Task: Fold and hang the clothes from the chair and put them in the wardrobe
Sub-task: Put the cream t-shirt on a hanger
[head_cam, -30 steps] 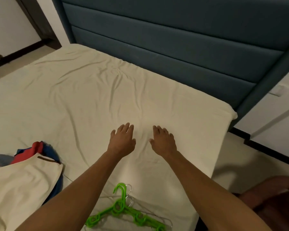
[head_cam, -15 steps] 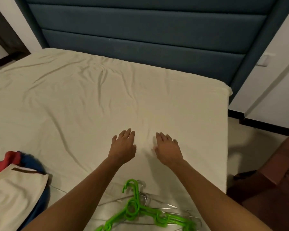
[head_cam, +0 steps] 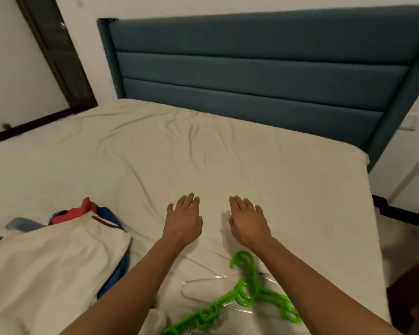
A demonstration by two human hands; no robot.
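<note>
Over the bed (head_cam: 288, 180), from your head camera, you have both hands out flat, palms down, fingers spread loosely and holding nothing. Your left hand (head_cam: 183, 220) and right hand (head_cam: 248, 222) sit side by side, apart from each other, low over the cream sheet; whether they actually press on it, you can't tell from this angle.

Now the clothes: they lie off to your left, a pile (head_cam: 53, 262) with a cream garment on top, blue and red fabric poking out from under its far edge. That pile sits nearer your left hand, just beside your left forearm, and its long side runs roughly away from you, along the same line as your arm. So the next pick-up looks like a left-hand job, sweeping sideways and back toward you.

Behind your hands, closer to your body, a green hanger (head_cam: 242, 294) lies between your forearms, its hook toward your right wrist, with a thin wire hanger (head_cam: 191, 285) tangled under it. Ahead, the sheet is wrinkled but bare, right up to the blue headboard (head_cam: 252, 76) — likely your folding space.
</note>
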